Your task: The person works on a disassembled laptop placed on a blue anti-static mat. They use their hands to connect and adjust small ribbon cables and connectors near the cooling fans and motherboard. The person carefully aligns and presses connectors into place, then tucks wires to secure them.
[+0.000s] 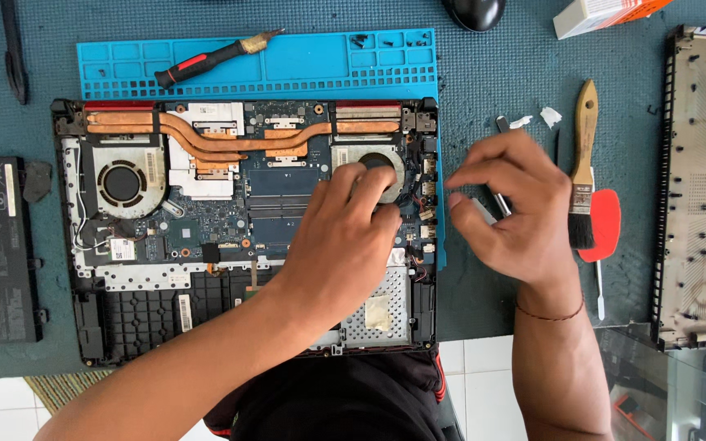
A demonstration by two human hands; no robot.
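Left hand [345, 237] covers right fan [382, 167].

**My arms and what I wear**

Both my forearms are bare, with no sleeves, gloves, rings or watch on them. Around the wrist of my right hand [516, 208] I wear a thin reddish-brown thread bracelet [551, 314], a single cord. My left hand [345, 237] carries nothing. Below my arms I see my dark black clothing [345, 400] with a narrow red trim along its edges.
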